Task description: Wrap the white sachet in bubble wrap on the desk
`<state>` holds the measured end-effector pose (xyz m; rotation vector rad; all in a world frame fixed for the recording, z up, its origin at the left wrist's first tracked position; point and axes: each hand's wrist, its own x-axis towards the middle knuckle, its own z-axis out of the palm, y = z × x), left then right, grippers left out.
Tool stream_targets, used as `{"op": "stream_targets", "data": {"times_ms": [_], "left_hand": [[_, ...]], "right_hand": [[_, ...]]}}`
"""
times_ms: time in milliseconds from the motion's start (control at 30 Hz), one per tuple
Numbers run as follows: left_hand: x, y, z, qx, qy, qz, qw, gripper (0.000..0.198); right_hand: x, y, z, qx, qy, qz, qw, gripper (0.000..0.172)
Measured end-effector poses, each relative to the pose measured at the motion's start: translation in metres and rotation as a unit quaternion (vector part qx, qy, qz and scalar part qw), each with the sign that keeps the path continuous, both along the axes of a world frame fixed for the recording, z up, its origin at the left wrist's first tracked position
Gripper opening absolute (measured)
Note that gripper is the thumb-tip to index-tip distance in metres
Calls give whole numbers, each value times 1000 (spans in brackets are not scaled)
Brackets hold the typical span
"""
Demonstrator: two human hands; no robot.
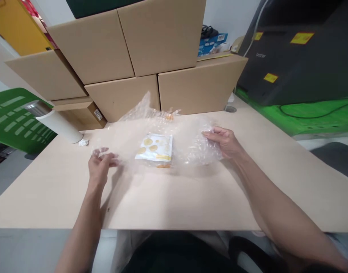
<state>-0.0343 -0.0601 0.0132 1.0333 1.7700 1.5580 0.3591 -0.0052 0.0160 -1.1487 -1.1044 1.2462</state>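
Observation:
A sheet of clear bubble wrap [194,148] lies spread out on the table, its far edge standing up in a crumpled peak. On it rests a flat white packet [154,147] with yellow round prints. My right hand [223,141] grips the wrap's right side between thumb and fingers. At the left edge, my left hand [101,163] has its fingers curled in on the thin clear wrap, slightly blurred. Orange marks show on the wrap just behind and in front of the packet. Neither hand touches the packet.
Cardboard boxes [195,91] are stacked along the table's back. A white bottle with a metal cap [60,125] stands at the left, beside a crumpled white scrap [83,142] and a small brown box [79,115]. A dark printer [293,57] sits on a green surface at right.

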Motion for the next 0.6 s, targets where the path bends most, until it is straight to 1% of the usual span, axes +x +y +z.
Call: {"op": "stream_targets", "data": {"times_ms": [33,100,133,167,200,233,267,300,333,367,400,433,467,500,533,600], "left_hand": [[-10,-15,-2,-39,13,16,999,43],[-28,-45,-8,-118,81,5,990,33],[-35,-59,-11,-163,150,7,975,33],[-40,-69,-13,-187,230,39,954,35],[-42,-77,-15,-187,307,78,930,37],[-41,-82,-16,-162,375,121,905,40],[-38,-83,-15,-116,425,156,884,42],[-32,-81,-14,-60,456,172,871,41],[-24,-77,-12,-10,469,160,869,38],[-14,-70,-10,25,469,127,874,34],[-3,-61,-6,33,461,71,884,31],[8,-52,-3,14,445,-4,895,30],[20,-42,-1,-22,430,-73,900,33],[30,-32,1,-67,422,-134,894,35],[40,-23,2,-114,416,-170,886,36],[53,-9,0,-189,390,-191,881,33]], "right_hand": [[2,0,0,-16,-7,21,1000,36],[3,-2,0,-51,-31,74,995,38],[3,-3,-1,-66,-47,98,992,40],[4,-3,-2,-78,-63,115,988,40],[4,-4,-4,-86,-78,125,985,41],[4,-4,-6,-93,-88,128,983,41],[4,-4,-8,-99,-95,127,982,40],[4,-3,-11,-105,-99,124,982,39],[4,-3,-13,-109,-102,121,981,37],[4,-2,-14,-112,-104,119,981,36],[4,-2,-16,-116,-106,119,980,36],[4,-2,-17,-122,-107,120,979,35],[4,-2,-18,-129,-108,121,978,35],[4,-2,-19,-136,-108,123,977,35],[3,-2,-19,-145,-109,123,976,35],[3,-2,-20,-159,-110,120,974,35]]}}
